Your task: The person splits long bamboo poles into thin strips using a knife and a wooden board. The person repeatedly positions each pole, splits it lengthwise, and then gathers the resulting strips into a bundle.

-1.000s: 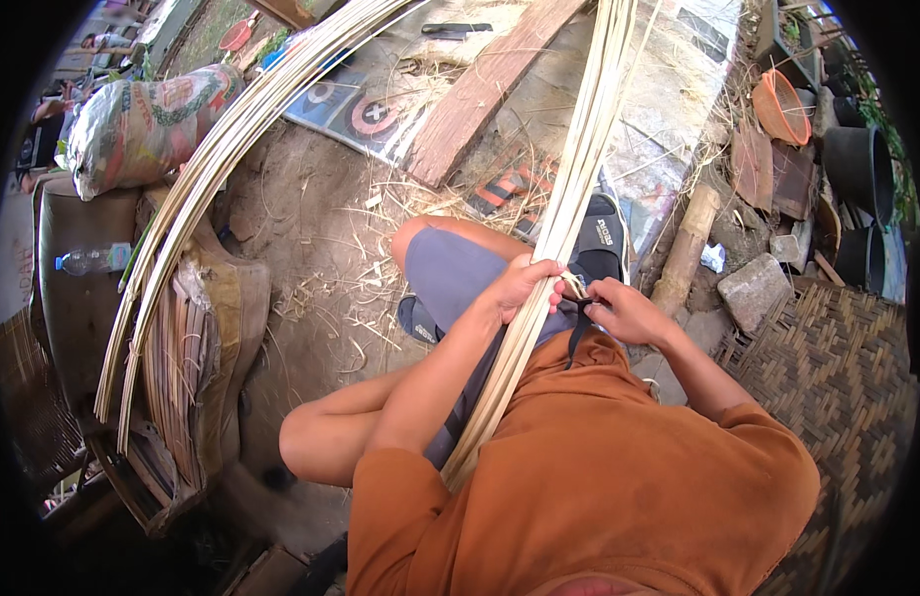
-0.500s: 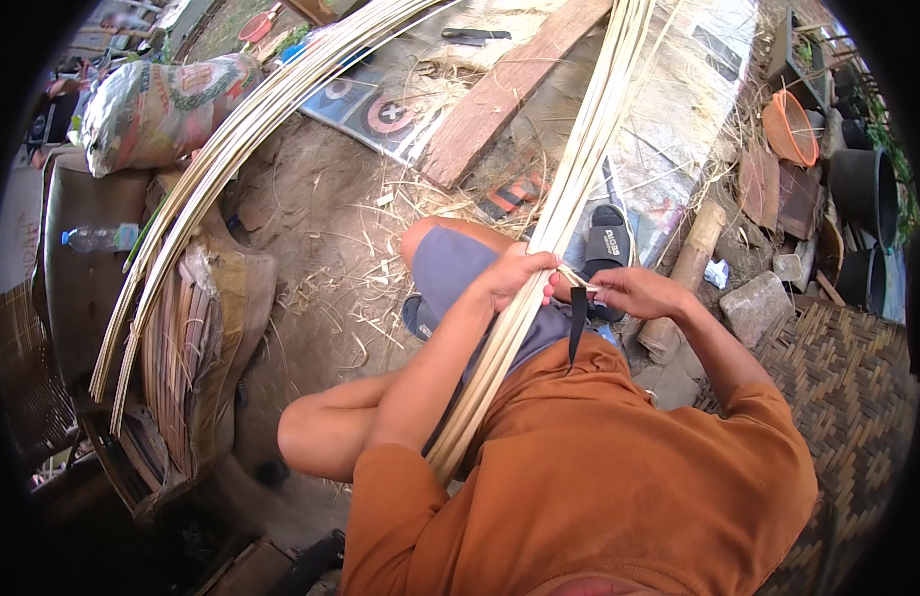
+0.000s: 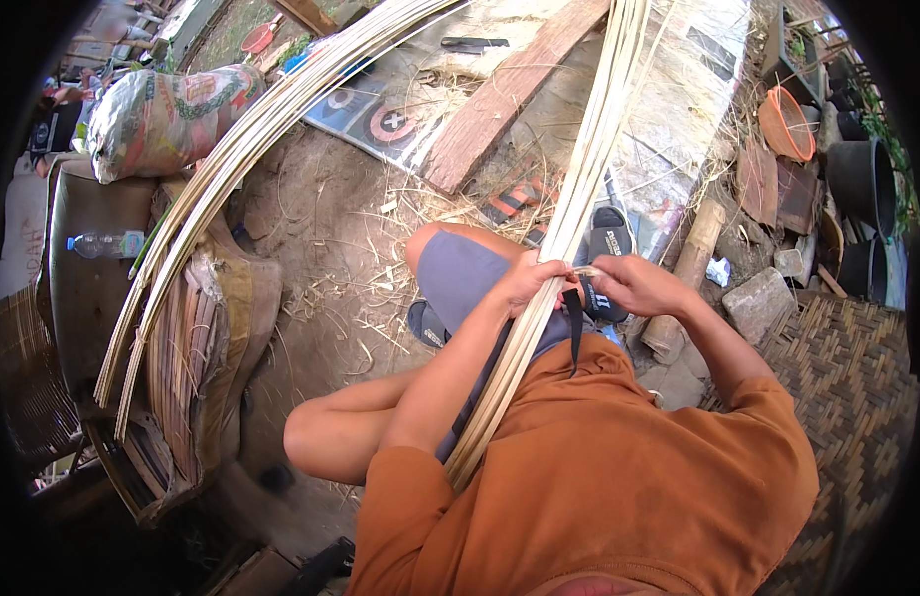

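A long bundle of pale split-bamboo strips (image 3: pixel 591 164) slants across my lap, running from under my left arm out toward the far side. My left hand (image 3: pixel 528 282) is closed around it, thumb on top. Just right of the bundle, my right hand (image 3: pixel 634 286) pinches a thin pale strip (image 3: pixel 586 270) that stretches from the left hand's grip; whether it passes fully around the bundle is hidden. A black strap (image 3: pixel 574 328) hangs below the hands, in front of my orange shirt.
Another curved bundle of strips (image 3: pixel 222 169) lies at the left over a worn chair. A reddish plank (image 3: pixel 510 99) rests on a printed sheet (image 3: pixel 669 129) among shavings. To the right are a log (image 3: pixel 693 268), a stone block (image 3: pixel 758 303) and a woven mat (image 3: pixel 838 387).
My right hand has risen slightly, and the strip in it now runs nearly level toward the left hand instead of drooping. The left hand stays gripped on the bundle.
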Demonstrator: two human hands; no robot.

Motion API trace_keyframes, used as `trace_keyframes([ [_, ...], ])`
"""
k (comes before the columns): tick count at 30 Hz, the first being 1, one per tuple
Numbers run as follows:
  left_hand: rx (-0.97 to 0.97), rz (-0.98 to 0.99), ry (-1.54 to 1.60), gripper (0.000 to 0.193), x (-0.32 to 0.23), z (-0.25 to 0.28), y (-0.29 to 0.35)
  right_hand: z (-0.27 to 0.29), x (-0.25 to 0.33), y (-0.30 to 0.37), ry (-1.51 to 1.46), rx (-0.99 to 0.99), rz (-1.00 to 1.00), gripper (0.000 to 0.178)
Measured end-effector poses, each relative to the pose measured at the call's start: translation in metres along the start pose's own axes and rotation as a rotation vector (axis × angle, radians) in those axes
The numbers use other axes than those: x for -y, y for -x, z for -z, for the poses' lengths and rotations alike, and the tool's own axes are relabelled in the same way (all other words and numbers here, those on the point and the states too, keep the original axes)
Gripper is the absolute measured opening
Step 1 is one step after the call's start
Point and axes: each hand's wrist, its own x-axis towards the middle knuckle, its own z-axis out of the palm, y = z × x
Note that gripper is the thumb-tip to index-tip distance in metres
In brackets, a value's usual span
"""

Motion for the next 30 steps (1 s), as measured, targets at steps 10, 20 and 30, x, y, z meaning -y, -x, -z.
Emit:
trace_keyframes([
  [10,0.082,0.011,0.061,0.023,0.004,0.005,-0.003,-0.038,-0.056,0.018,-0.085,0.076,-0.115,0.028],
  [20,0.110,-0.029,0.051,0.022,0.003,0.002,0.000,-0.011,-0.016,-0.028,0.146,-0.515,-0.017,0.020],
  [30,0.134,-0.023,0.061,0.029,0.008,0.007,-0.002,-0.037,-0.009,-0.008,-0.709,0.114,-0.278,0.023],
])
